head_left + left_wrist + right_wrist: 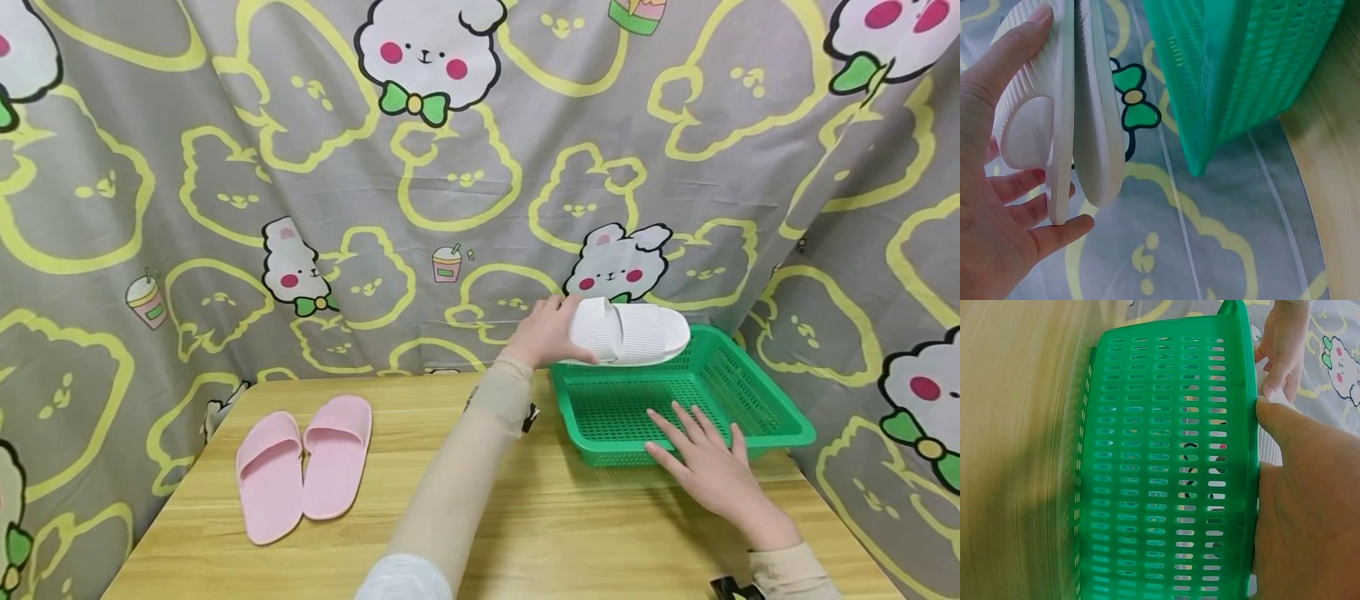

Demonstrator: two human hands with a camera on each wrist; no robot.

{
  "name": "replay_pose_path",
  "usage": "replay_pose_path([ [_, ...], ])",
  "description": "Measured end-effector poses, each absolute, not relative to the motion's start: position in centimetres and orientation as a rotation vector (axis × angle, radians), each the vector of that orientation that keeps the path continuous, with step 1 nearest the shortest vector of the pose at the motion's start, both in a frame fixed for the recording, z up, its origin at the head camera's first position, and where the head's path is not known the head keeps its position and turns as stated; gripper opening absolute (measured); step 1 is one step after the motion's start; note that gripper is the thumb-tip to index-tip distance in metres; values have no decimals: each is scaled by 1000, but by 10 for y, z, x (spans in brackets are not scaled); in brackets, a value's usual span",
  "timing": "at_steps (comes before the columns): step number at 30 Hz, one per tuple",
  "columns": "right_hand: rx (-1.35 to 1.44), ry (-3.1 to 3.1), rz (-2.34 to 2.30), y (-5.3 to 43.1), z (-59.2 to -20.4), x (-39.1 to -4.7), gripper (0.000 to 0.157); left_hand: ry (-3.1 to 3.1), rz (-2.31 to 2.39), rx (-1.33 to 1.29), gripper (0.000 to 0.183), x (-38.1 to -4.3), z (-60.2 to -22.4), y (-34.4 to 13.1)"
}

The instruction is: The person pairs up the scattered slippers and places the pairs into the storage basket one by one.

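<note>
My left hand (pixel 543 332) grips a pair of white slippers (pixel 643 335) by one end, above the far left part of a green plastic basket (pixel 787 435). In the left wrist view the thumb lies over the ribbed strap of the nearer slipper (pixel 1061 137), and the second slipper (pixel 1102 131) stands against it, sole inward. My right hand (pixel 708 471) has its fingers spread at the basket's front rim. The right wrist view shows the right thumb (pixel 1279 422) at the rim, with the slatted basket wall (pixel 1246 456) beside it.
A pair of pink slippers (pixel 330 471) lies side by side at the left of the wooden table (pixel 555 542). A grey curtain (pixel 480 250) with cartoon prints hangs behind the table and along both sides.
</note>
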State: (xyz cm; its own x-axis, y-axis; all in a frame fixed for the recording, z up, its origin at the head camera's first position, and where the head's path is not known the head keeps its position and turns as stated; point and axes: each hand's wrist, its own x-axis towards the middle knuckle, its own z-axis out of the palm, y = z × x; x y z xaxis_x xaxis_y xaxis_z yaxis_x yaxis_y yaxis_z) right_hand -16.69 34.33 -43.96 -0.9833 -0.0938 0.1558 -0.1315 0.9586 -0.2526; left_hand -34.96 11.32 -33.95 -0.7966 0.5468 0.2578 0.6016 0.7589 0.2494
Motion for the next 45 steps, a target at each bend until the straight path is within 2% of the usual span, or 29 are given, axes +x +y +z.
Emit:
replay_pose_path([
  [8, 167, -2965, 392, 344, -444, -166, 64, -2809, -452, -928, 107, -353, -345, 124],
  [45, 172, -2944, 411, 343, -439, -167, 63, -2877, -637, -796, 100, -364, -353, 156],
])
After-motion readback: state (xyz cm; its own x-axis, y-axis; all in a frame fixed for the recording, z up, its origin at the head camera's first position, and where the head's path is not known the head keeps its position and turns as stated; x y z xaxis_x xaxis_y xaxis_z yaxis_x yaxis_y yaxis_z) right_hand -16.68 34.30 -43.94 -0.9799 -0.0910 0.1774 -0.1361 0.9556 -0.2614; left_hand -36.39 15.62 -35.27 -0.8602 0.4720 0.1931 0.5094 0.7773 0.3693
